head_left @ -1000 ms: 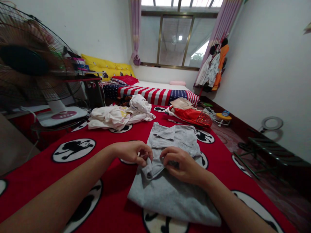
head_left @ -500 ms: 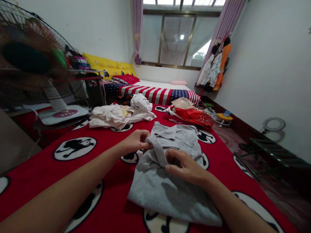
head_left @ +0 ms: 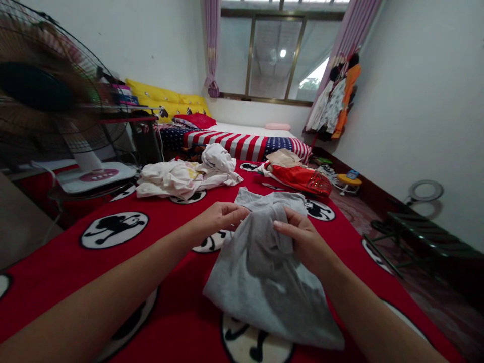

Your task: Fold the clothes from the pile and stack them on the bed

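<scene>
- Two bare hands are brought to one light-grey garment of soft, thin cloth (head_left: 264,297), which is spread lengthwise on a red blanket with white ovals and black figures (head_left: 177,287), between its left and right edges and nearer the right one.
- By the left hand (head_left: 221,218), the upper left part of the garment is pinched between thumb and fingers; the exact fingertip contact is partly hidden.
- By the right hand (head_left: 308,239), a doubled band of the same cloth is clamped, with the thumb laid on top and the fingers tucked behind.
- Between the two grips the upper layer is raised and creased, while the lower part is left lying toward the blanket's near edge.
- The step in hand is judged to be the lifting and straightening of this layer; for the next move, both grips should be kept level so that the cloth is laid down without bunching.
- Toward the far left corner of the blanket, a heap of crumpled white clothes (head_left: 170,179) is seen; toward the far right corner, a shiny red garment (head_left: 298,179) is set beside a folded beige cloth (head_left: 283,157).
</scene>
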A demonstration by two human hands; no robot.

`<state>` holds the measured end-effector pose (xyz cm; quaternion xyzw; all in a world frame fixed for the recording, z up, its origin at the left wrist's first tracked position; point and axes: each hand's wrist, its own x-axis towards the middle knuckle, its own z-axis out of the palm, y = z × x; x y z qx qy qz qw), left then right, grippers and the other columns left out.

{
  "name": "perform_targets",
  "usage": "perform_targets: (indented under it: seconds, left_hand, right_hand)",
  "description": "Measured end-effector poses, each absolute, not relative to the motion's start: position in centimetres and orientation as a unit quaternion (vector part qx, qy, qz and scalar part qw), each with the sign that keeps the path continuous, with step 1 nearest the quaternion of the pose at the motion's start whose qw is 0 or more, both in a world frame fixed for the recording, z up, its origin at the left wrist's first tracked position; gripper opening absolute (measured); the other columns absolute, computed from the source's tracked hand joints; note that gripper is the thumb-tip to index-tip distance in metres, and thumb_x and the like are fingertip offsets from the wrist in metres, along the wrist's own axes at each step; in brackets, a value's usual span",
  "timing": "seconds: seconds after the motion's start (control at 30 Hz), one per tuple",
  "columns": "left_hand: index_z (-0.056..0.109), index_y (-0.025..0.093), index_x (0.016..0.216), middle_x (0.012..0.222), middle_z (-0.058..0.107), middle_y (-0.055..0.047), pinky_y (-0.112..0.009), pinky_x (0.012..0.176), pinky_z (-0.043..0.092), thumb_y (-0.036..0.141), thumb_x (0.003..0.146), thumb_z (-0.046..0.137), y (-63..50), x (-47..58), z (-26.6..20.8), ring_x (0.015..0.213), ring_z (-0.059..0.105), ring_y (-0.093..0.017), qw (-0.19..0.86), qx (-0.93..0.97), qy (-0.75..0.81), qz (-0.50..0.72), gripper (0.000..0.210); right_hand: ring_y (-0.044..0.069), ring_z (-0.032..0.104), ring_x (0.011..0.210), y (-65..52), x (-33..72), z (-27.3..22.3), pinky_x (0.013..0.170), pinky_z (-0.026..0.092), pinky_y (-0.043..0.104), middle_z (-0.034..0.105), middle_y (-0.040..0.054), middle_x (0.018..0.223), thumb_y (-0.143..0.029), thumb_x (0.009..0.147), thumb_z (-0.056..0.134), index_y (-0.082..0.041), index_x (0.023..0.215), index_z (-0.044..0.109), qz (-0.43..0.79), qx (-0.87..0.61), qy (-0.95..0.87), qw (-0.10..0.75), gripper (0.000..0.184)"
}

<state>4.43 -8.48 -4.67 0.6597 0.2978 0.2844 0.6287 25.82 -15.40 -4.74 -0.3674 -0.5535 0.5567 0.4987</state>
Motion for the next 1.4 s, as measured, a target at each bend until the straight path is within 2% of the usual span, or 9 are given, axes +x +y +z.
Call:
perform_targets:
  seconds: [0.2, 0.37, 0.5, 0.67, 0.73, 0.93, 1.1, 1.3, 1.4]
  left_hand:
    - [0.061, 0.015, 0.119, 0.112, 0.067, -0.008, -0.035, 0.091, 0.047, 0.023, 0.059, 0.085, -10.3, 5.7, -5.4, 0.107, 0.06, -0.026, 0.617, 0.709, 0.221, 0.261, 0.065]
    - [0.056, 0.014, 0.125, 0.112, 0.068, -0.009, -0.033, 0.087, 0.048, 0.015, 0.061, 0.08, -10.5, 6.0, -6.7, 0.108, 0.06, -0.027, 0.648, 0.698, 0.205, 0.227, 0.068]
    - [0.052, 0.017, 0.13, 0.117, 0.066, -0.009, -0.035, 0.091, 0.048, 0.015, 0.063, 0.079, -10.2, 5.5, -6.8, 0.112, 0.059, -0.027, 0.692, 0.672, 0.163, 0.207, 0.072]
    - [0.051, 0.019, 0.133, 0.125, 0.063, -0.011, -0.038, 0.098, 0.044, 0.014, 0.062, 0.079, -10.1, 5.4, -6.9, 0.118, 0.056, -0.027, 0.705, 0.658, 0.148, 0.222, 0.077]
    - [0.05, 0.02, 0.134, 0.127, 0.062, -0.011, -0.038, 0.099, 0.043, 0.013, 0.062, 0.078, -9.9, 5.4, -7.1, 0.12, 0.055, -0.028, 0.702, 0.656, 0.149, 0.234, 0.078]
    - [0.054, 0.021, 0.13, 0.119, 0.066, -0.007, -0.033, 0.092, 0.046, 0.014, 0.064, 0.078, -8.6, 4.3, -7.1, 0.108, 0.061, -0.022, 0.723, 0.65, 0.16, 0.172, 0.071]
    - [0.059, 0.021, 0.123, 0.096, 0.072, -0.005, -0.017, 0.053, 0.045, 0.023, 0.07, 0.076, -6.7, 2.3, -6.8, 0.068, 0.065, -0.012, 0.716, 0.656, 0.224, 0.084, 0.056]
    - [0.068, 0.016, 0.097, 0.075, 0.069, -0.001, -0.017, 0.047, 0.047, 0.021, 0.064, 0.073, -5.8, 1.3, -7.0, 0.056, 0.061, -0.011, 0.662, 0.653, 0.356, 0.092, 0.034]
    - [0.068, 0.015, 0.086, 0.069, 0.067, -0.001, -0.02, 0.049, 0.05, 0.031, 0.064, 0.076, -5.5, 0.8, -6.8, 0.057, 0.062, -0.013, 0.627, 0.659, 0.41, 0.068, 0.028]
  right_hand:
    - [0.021, 0.063, 0.096, -15.2, 26.0, -4.5, 0.089, 0.05, 0.035, 0.067, 0.0039, 0.106, -0.03, 0.074, 0.069, -0.024, 0.117, 0.061, 0.516, -0.34, -0.642, 0.454, 0.044]
    - [0.021, 0.061, 0.09, -14.7, 26.2, -4.6, 0.078, 0.05, 0.032, 0.067, 0.0034, 0.093, -0.024, 0.076, 0.067, -0.02, 0.097, 0.069, 0.348, -0.421, -0.686, 0.481, 0.022]
    - [0.023, 0.058, 0.102, -14.2, 26.5, -4.9, 0.075, 0.05, 0.031, 0.064, 0.0077, 0.107, -0.029, 0.074, 0.07, -0.019, 0.085, 0.068, 0.217, -0.485, -0.672, 0.515, 0.015]
    - [0.024, 0.061, 0.107, -13.6, 27.6, -5.0, 0.084, 0.051, 0.036, 0.063, 0.0101, 0.119, -0.037, 0.062, 0.081, -0.021, 0.123, 0.053, 0.372, -0.491, -0.631, 0.471, 0.069]
    - [0.024, 0.062, 0.106, -13.6, 28.0, -4.9, 0.085, 0.051, 0.036, 0.064, 0.0095, 0.119, -0.036, 0.06, 0.083, -0.022, 0.129, 0.049, 0.45, -0.461, -0.621, 0.446, 0.078]
    - [0.021, 0.067, 0.079, -13.8, 29.4, -3.8, 0.072, 0.054, 0.032, 0.072, 0.0029, 0.087, -0.036, 0.065, 0.079, -0.018, 0.092, 0.07, 0.496, -0.463, -0.614, 0.404, 0.035]
    - [0.021, 0.067, 0.078, -12.1, 29.2, -2.1, 0.073, 0.055, 0.034, 0.072, 0.0024, 0.085, -0.033, 0.064, 0.078, -0.018, 0.09, 0.071, 0.418, -0.491, -0.627, 0.437, 0.03]
    - [0.022, 0.063, 0.104, -8.8, 29.1, -2.3, 0.088, 0.051, 0.036, 0.065, 0.0092, 0.119, -0.03, 0.063, 0.075, -0.019, 0.111, 0.063, 0.337, -0.445, -0.626, 0.544, 0.05]
    - [0.021, 0.065, 0.089, -9.2, 31.7, -3.7, 0.08, 0.051, 0.035, 0.07, 0.0096, 0.104, -0.036, 0.069, 0.069, -0.017, 0.1, 0.066, 0.234, -0.545, -0.618, 0.517, 0.037]
